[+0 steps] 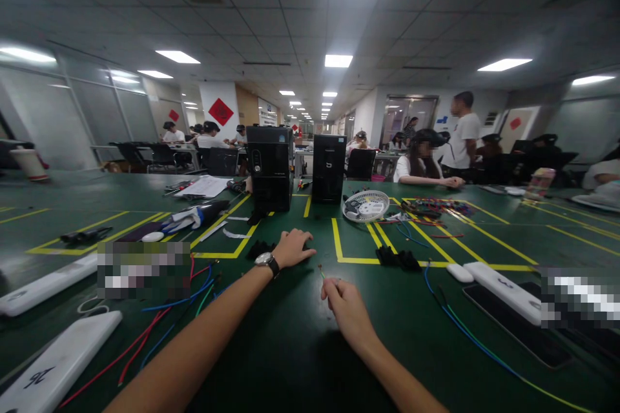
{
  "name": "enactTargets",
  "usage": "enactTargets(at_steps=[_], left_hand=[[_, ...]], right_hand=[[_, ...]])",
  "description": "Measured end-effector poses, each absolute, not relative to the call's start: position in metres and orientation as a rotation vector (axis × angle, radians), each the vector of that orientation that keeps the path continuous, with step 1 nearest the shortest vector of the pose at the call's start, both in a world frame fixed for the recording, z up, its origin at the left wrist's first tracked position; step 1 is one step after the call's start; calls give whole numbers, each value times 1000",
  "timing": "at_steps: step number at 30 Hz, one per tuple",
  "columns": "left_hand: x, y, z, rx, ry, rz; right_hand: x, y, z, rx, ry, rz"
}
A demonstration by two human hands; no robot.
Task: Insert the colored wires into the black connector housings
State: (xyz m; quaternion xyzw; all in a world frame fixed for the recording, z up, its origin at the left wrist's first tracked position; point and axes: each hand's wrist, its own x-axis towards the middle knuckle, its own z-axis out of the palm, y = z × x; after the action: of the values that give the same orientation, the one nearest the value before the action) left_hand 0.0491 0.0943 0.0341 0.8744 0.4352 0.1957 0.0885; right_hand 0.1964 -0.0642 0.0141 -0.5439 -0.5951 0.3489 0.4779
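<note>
My left hand (292, 248), with a wristwatch (267, 262) on the wrist, rests on the green table with curled fingers beside a small black part (260, 248); what it holds, if anything, is hidden. My right hand (338, 295) is pinched on a thin short wire (321, 270) that sticks up toward the left. Both forearms reach in from the bottom edge.
Two black computer towers (270, 168) (329, 168) stand ahead inside yellow floor-style markings (336, 241). A white basket (366, 206) of parts, loose coloured wires (165, 316), white flat boxes (58, 361) (504, 290) and black parts (398, 258) lie around. Other people sit and stand at the back.
</note>
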Motion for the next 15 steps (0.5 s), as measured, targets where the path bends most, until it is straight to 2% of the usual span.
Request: enactTargets(at_steps=[8, 13, 15], left_hand=[[23, 103, 39, 2752, 1129, 303], [2, 109, 71, 2754, 1147, 316], [-4, 106, 93, 2797, 1139, 416]], right_hand=[[184, -68, 17, -1048, -1145, 1544], [143, -61, 36, -926, -1271, 1772], [120, -51, 40, -909, -1452, 1736]])
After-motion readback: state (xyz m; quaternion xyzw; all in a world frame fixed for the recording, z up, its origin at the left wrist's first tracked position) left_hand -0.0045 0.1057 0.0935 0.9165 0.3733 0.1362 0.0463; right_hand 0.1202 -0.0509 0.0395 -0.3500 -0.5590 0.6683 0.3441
